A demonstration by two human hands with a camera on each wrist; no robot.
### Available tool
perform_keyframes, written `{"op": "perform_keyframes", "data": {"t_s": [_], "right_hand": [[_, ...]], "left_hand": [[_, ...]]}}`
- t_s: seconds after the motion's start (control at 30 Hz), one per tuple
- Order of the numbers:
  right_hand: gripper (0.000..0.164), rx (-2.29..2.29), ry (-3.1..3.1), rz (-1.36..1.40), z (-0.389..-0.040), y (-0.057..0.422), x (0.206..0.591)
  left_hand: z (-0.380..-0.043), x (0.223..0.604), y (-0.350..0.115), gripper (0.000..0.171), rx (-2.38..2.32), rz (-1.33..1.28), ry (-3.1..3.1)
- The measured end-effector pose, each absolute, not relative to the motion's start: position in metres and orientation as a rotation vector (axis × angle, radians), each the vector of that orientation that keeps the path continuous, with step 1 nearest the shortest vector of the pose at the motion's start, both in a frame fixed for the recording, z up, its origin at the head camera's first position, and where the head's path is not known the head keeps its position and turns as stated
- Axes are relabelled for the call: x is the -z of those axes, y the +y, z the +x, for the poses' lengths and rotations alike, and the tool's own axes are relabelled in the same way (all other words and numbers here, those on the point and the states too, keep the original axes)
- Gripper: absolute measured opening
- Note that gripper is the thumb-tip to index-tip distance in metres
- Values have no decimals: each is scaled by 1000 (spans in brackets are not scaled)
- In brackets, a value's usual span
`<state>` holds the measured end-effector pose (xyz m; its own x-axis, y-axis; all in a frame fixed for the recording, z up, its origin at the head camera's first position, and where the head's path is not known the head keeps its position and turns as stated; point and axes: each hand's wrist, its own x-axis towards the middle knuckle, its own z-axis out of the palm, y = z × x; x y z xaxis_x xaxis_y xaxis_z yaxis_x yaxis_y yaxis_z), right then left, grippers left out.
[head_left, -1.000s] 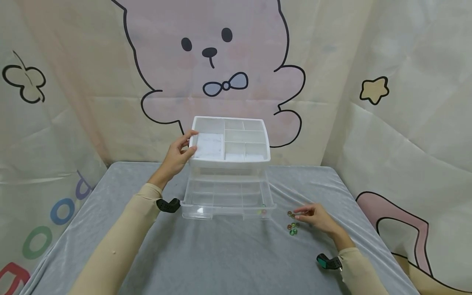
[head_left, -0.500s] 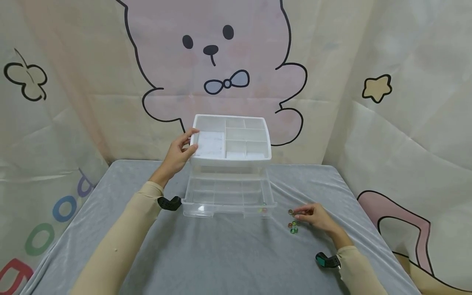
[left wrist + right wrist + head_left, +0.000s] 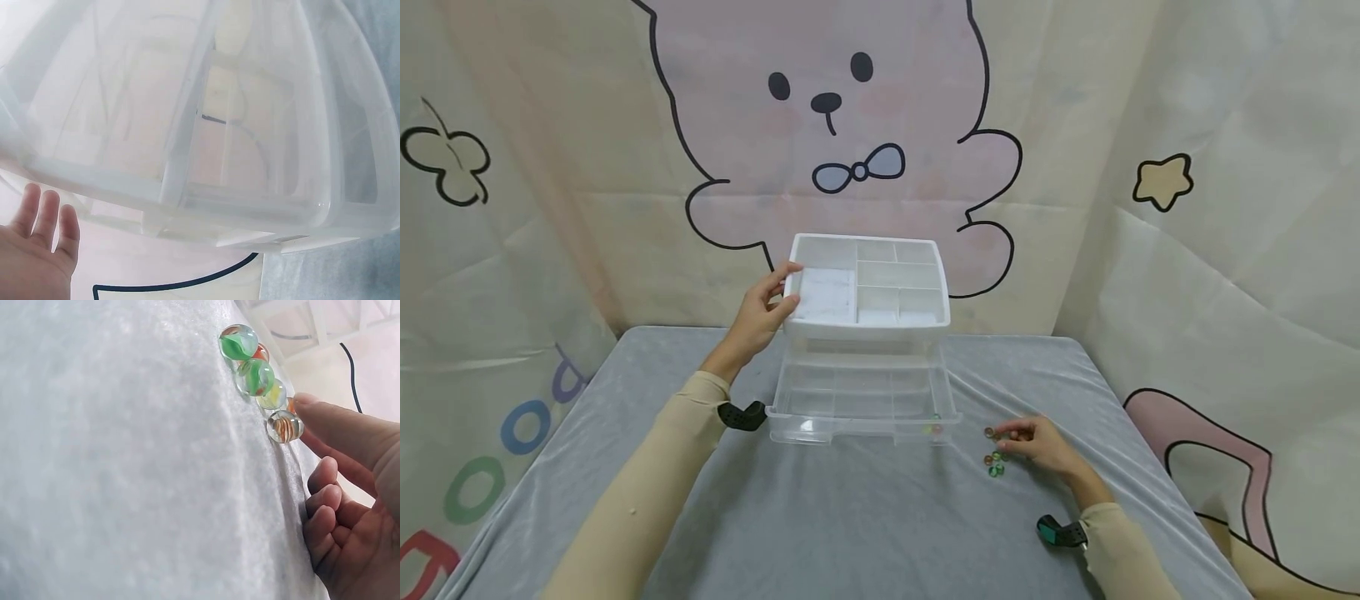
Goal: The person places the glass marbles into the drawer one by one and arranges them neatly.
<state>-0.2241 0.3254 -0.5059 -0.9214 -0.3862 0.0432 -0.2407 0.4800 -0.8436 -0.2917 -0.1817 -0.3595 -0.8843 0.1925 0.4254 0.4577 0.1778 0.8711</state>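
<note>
A drawer box (image 3: pixel 867 327) with a white divided top tray stands on the table, its clear lower drawer (image 3: pixel 863 404) pulled out. My left hand (image 3: pixel 758 321) grips the tray's left side between thumb and fingers. In the left wrist view, three fingers (image 3: pixel 44 219) hang below the cloudy plastic; thumb and index are hidden. Several marbles (image 3: pixel 996 465) lie right of the drawer. My right hand (image 3: pixel 1037 443) is down at them, thumb and index apart beside an orange-swirled marble (image 3: pixel 285 427). In the right wrist view a green-swirled marble (image 3: pixel 239 342) lies farther off, and the other fingers are curled.
A few coloured marbles (image 3: pixel 935 428) show through the drawer's right front corner. Grey-blue cloth (image 3: pixel 865 525) with folds covers the table. Printed curtains (image 3: pixel 1075 167) stand close behind and at both sides.
My right thumb and index have spread slightly apart beside the marbles, and the right wrist has shifted a little left. My left hand keeps its hold on the drawer box.
</note>
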Motion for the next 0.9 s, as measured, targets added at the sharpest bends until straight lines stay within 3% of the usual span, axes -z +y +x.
{"op": "perform_keyframes", "data": {"t_s": [0.9], "right_hand": [[25,1392,2627,-401,-225,315,503]], "left_hand": [[-293,361,-183,51,1774,-646,-2226]]}}
